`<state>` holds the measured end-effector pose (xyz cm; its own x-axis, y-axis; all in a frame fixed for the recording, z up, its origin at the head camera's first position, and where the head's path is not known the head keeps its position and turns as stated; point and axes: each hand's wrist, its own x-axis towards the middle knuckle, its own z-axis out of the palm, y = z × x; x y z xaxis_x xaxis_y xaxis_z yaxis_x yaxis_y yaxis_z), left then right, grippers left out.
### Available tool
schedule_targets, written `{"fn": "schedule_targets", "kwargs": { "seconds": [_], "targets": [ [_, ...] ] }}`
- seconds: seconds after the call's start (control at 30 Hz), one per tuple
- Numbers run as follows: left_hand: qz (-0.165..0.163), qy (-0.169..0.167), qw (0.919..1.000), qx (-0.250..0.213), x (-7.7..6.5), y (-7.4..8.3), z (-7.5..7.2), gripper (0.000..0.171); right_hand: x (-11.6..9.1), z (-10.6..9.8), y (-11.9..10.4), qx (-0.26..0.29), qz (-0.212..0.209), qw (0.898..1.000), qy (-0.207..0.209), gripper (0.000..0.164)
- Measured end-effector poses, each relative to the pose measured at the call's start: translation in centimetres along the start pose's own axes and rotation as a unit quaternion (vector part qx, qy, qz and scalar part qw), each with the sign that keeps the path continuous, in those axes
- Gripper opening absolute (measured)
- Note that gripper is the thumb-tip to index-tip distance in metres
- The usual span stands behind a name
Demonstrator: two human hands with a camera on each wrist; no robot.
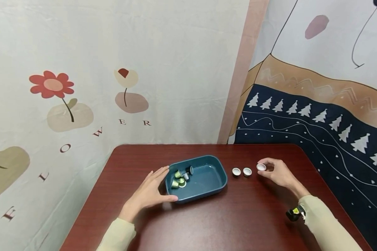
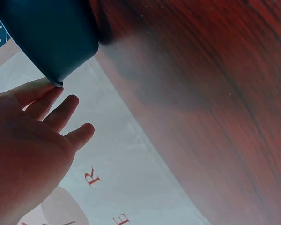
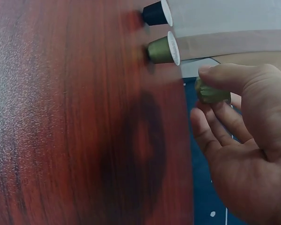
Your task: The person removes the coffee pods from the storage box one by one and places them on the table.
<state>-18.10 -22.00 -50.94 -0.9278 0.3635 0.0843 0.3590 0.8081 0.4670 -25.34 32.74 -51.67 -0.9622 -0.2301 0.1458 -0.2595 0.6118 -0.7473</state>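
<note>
My right hand [image 1: 279,173] pinches a green coffee capsule [image 3: 212,92] between thumb and fingers; its pale round lid faces up in the head view. Left of it, two more capsules stand lid up on the table: an olive-green capsule [image 3: 163,50] and a dark capsule [image 3: 155,13]. My left hand [image 1: 149,191] spreads along the left end of a dark teal tray [image 1: 204,197], fingers fairly straight, with the thumb at the near rim and fingertips at the far left corner. Several capsules [image 1: 175,184], green, dark and greyish, lie jumbled in the tray's left part.
The reddish-brown wooden table [image 1: 226,223] has rounded far corners. Behind it hangs a pale printed curtain [image 1: 182,69] with flowers and letters, and on the right one with a dark tree pattern [image 1: 301,129]. A black device is strapped at my right wrist.
</note>
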Motion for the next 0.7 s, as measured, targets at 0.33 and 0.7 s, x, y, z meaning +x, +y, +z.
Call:
{"fn": "schedule_targets", "kwargs": {
  "seconds": [0.33,0.7],
  "targets": [
    [0.000,0.000,1.0000,0.002,0.1,-0.1,0.1,0.126,0.1,0.6,0.9,-0.036,0.019,0.999,-0.021,0.027],
    [0.000,-0.001,1.0000,0.001,0.1,0.0,0.1,0.126,0.1,1.2,1.4,-0.058,0.021,0.998,-0.033,0.026]
  ]
}}
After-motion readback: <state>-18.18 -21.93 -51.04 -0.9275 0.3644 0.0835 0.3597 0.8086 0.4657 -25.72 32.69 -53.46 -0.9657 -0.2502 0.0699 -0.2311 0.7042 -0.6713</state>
